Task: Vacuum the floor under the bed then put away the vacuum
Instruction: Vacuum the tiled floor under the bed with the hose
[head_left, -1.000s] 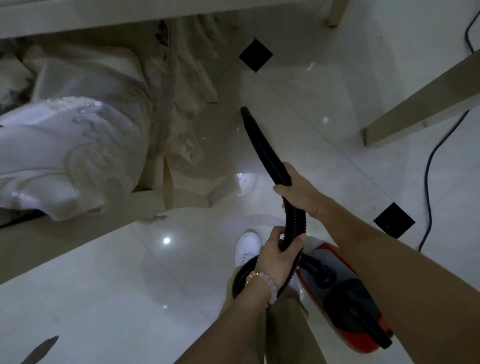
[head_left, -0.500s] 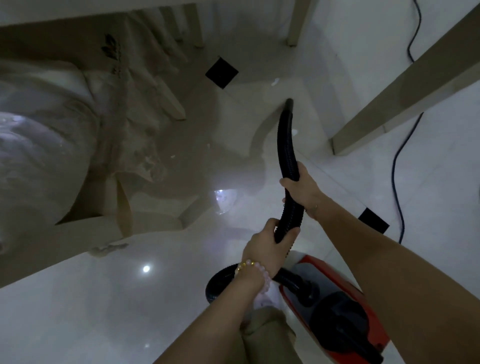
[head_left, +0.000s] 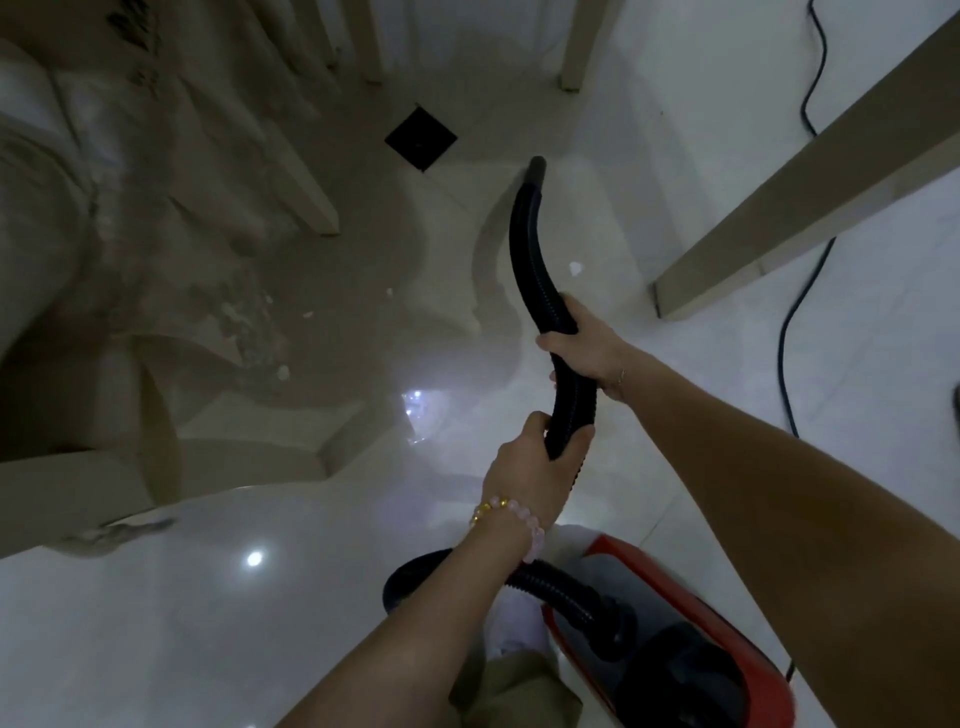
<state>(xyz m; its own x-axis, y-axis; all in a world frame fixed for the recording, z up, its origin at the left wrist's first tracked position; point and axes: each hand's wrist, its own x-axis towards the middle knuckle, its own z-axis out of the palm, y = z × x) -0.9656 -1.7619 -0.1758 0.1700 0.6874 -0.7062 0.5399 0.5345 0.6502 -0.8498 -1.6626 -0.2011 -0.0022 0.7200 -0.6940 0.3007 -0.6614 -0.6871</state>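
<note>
Right hand wrapped round hose; left hand grips it lower, toward 6 o'clock. Hose looks light and bendy, so best held near stiffer nozzle end. Tip at 12 o'clock over floor; red canister at 5 o'clock.

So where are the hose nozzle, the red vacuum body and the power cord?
hose nozzle (head_left: 536, 169): head view, on its open tip.
red vacuum body (head_left: 618, 546): head view, on its red upper edge.
power cord (head_left: 779, 358): head view, on its stretch across the floor.
</note>
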